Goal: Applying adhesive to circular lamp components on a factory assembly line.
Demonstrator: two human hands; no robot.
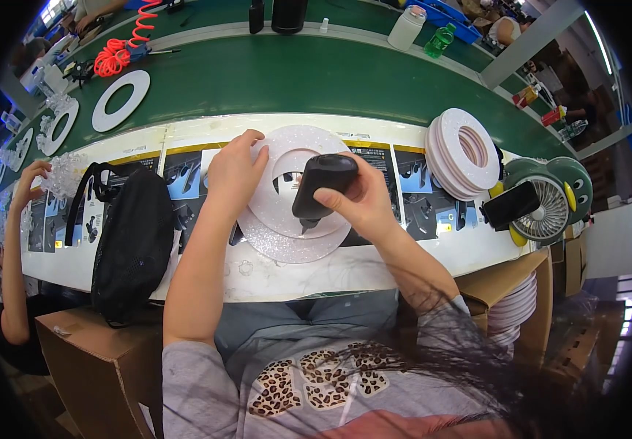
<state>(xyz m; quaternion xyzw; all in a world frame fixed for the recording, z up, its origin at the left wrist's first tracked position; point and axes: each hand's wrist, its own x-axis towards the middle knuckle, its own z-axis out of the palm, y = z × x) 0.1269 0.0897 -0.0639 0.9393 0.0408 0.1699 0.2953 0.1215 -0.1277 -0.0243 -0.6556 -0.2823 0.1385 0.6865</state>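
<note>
On the table in front of me lie overlapping glittery white rings [276, 245], one partly on top of another. My left hand [235, 170] is at their upper left edge, with fingers and thumb closed about the rim of the upper ring. In my right hand [366, 201] is a black bottle with a pointed nozzle [323, 186], tipped so that the nozzle points down near the lower right part of the ring. My fingers wrap round its far side and my thumb presses the near side. Whether the nozzle touches the ring I cannot tell.
Stacked white rings [462, 154] stand at the right, beside a green fan [546, 201] with a black phone [512, 206] before it. A black bag [134, 238] lies left. Further left is a co-worker's hand [32, 179]. Cardboard boxes [93, 340] flank me.
</note>
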